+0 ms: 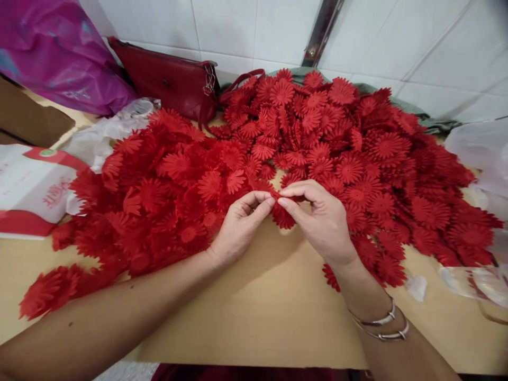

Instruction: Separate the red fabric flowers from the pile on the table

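The left hand (pixel 242 225) and the right hand (pixel 325 219) meet over the middle of the table (pixel 238 323), each with thumb and forefinger pinched together on a red flower (pixel 282 216). The fingertips cover much of this flower, so it is hard to tell whether one layer or several are held there. Two bracelets (pixel 383 320) circle the right wrist.

The held flower is at the near edge of the gap between two loose heaps of flat, many-petalled red blooms. The left heap (pixel 174 201) spreads towards the near left side of the table, partly behind the left forearm; the right heap (pixel 369 159) is broader, reaching back towards the tiled wall (pixel 226 26) and out to the right. Both heaps lie on the table itself, outside the bags around them.

A red purse (pixel 162 79) with a chain link at its side leans by the wall behind the left heap, its front flat and its contents hidden. To its left bulges a purple plastic bag (pixel 63 58), with a brown box (pixel 32 116) below it. A white-and-red printed bag (pixel 47 185) lies against the left heap, next to crumpled clear plastic (pixel 95 135). At the far right, a translucent bag (pixel 484 153) sits beside the right heap. Green cloth (pixel 440 124) shows behind the blooms.
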The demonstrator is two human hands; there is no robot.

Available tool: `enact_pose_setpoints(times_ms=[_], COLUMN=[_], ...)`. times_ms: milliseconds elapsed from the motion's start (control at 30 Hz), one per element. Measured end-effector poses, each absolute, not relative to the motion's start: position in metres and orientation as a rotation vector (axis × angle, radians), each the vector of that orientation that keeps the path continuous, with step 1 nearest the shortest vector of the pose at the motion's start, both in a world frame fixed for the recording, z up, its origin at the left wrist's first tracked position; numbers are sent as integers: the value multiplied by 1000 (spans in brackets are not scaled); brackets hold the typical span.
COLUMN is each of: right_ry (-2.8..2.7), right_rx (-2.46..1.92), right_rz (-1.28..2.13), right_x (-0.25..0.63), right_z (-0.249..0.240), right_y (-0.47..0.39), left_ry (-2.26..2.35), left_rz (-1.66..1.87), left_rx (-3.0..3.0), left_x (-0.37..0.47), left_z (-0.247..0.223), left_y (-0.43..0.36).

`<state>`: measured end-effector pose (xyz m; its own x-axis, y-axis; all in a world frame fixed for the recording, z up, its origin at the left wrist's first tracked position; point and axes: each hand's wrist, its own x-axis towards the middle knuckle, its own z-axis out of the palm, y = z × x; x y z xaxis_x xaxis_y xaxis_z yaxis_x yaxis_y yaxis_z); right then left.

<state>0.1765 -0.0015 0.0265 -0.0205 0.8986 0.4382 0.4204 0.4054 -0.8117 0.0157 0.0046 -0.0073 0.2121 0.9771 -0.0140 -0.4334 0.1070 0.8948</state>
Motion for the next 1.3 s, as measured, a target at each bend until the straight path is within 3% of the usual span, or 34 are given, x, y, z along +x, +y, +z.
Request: enact_pose_setpoints(times_ms=[567,867,1100,1300], right_ry=[-1663,-1345,-948,-879], right_rx=[-1223,-1274,-1099,-1080], right_rz=[599,734,1192,1324], right_x=[179,189,192,188], right_z=[25,13,11,21], right_y=[1,8,15,14], left_ry=[750,708,712,713], left_rz=[1165,1178,1281,1293], left_rx=[954,897,651,617], left_x=[16,16,20,21], left_z=[-3,-7,-3,-2], left_y=[5,4,6,6])
